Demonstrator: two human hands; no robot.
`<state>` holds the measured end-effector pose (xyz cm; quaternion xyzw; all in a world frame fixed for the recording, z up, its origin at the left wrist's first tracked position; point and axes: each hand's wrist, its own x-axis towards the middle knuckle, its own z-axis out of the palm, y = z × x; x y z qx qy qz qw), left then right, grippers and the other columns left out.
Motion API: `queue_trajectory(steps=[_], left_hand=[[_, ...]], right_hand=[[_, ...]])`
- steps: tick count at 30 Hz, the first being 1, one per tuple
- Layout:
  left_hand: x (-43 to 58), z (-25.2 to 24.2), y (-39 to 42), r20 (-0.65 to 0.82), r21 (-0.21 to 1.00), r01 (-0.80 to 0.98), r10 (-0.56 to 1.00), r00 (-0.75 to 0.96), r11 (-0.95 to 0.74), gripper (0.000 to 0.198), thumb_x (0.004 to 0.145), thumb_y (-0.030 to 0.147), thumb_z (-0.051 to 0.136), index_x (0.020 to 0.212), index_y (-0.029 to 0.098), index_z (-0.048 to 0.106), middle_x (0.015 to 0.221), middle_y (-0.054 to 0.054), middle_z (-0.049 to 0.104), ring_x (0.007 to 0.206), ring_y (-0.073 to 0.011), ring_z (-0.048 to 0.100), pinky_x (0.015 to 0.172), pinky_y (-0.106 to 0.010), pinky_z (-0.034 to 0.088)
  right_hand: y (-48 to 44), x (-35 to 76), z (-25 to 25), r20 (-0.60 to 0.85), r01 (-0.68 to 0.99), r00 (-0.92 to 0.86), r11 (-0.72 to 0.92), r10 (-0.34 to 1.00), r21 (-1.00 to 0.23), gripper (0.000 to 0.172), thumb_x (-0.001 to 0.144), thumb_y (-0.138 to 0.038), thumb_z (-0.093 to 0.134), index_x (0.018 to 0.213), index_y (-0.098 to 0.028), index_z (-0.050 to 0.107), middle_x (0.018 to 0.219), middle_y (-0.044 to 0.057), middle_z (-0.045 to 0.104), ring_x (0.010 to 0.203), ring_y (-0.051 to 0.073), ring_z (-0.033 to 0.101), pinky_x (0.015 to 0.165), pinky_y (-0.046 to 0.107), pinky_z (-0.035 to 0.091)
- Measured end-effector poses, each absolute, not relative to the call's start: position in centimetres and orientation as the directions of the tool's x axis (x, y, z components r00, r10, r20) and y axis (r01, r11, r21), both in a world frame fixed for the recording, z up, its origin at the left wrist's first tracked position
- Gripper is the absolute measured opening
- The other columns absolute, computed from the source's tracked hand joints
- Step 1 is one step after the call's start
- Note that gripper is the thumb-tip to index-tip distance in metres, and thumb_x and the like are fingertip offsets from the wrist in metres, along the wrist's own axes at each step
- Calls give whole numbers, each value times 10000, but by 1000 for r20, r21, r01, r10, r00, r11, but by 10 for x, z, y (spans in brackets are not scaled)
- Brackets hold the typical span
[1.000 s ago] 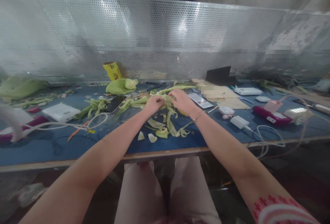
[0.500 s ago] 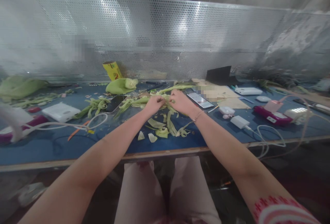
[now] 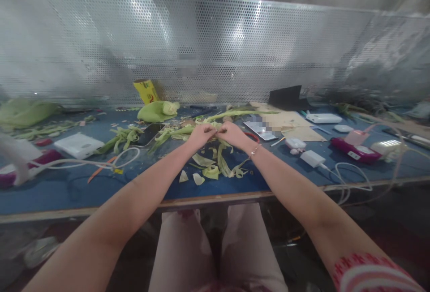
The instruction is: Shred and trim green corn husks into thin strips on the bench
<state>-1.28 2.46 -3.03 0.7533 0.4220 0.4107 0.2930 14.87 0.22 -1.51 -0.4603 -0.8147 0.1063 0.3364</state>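
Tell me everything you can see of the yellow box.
The yellow box looks like thin card, with dark reddish print too blurred to read. Its top seems open, showing a brownish inside. It tilts leftward at the back of the blue table, before the perforated screen. A green leaf bundle hides its foot; contact is unclear.

A tall silvery perforated metal panel [image 3: 231, 54] is streaked with gloss; the long matt blue tabletop [image 3: 127, 189] is edged by pale wooden trim [image 3: 215, 200]; smoothness is shown by curled pale-green leaf scraps [image 3: 211, 173] and a boxy white plastic charger [image 3: 312, 159]
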Motion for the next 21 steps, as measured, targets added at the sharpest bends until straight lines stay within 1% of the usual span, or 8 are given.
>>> queue_trajectory(steps=[2, 5, 9, 13, 15, 18, 21], left_hand=[[-13, -31, 25, 361, 812, 366, 885, 295, -454, 264, 692, 395, 581, 643, 136, 607, 531, 3, 548, 501, -98, 480, 521, -232, 392], [-14, -32, 27, 320, 836, 363, 902, 288, -412, 301, 667, 435, 610, 665, 136, 635, 509, 13, 522, 483, -88, 449, 499, -222, 368], [-16, -31, 27, 291, 841, 378, 913, 285, -386, 312, 654, 449, 626, 675, 138, 647, 498, 19, 499, 476, -83, 423, 474, -212, 337], [-15, -31, 26, 275, 866, 342, 918, 286, -366, 294, 633, 432, 638, 686, 143, 640, 509, 21, 508, 469, -79, 412, 474, -212, 332], [-14, -31, 26, 279, 878, 314, 919, 277, -361, 284, 632, 424, 634, 686, 145, 633, 509, 22, 508, 464, -77, 407, 479, -214, 332], [-13, -31, 26, 318, 862, 314, 907, 277, -398, 303, 631, 442, 638, 676, 143, 636, 506, 23, 499, 469, -79, 408, 488, -219, 336], [-15, -28, 25, 352, 819, 375, 897, 267, -433, 334, 624, 466, 654, 688, 138, 663, 547, 9, 542, 523, -97, 452, 516, -223, 364]], right_hand=[[5, 148, -18, 503, 681, -323, 566, 802, -465, 201, 731, -231, 591, 555, -138, 566, 596, -3, 508, 634, 112, 450, 623, 232, 336], [6, 149, -20, 551, 673, -310, 588, 775, -449, 97, 713, -208, 636, 667, -141, 584, 717, 15, 563, 712, 126, 497, 676, 235, 372], [2, 151, -19, 503, 642, -343, 589, 793, -491, 85, 757, -219, 615, 772, -142, 582, 755, 16, 598, 705, 125, 533, 666, 237, 392], [-1, 150, -18, 466, 586, -372, 592, 803, -553, 90, 783, -179, 588, 865, -141, 583, 815, 35, 645, 767, 137, 592, 715, 248, 421], [1, 149, -19, 467, 580, -368, 591, 804, -560, 121, 785, -161, 580, 904, -139, 578, 839, 46, 655, 784, 141, 603, 728, 255, 430], [5, 146, -22, 492, 612, -369, 604, 789, -510, 138, 791, -145, 558, 926, -130, 577, 846, 59, 655, 777, 147, 598, 722, 260, 432], [8, 143, -24, 527, 663, -372, 616, 764, -424, 102, 792, -129, 532, 873, -126, 593, 833, 68, 651, 774, 155, 589, 721, 258, 422]])
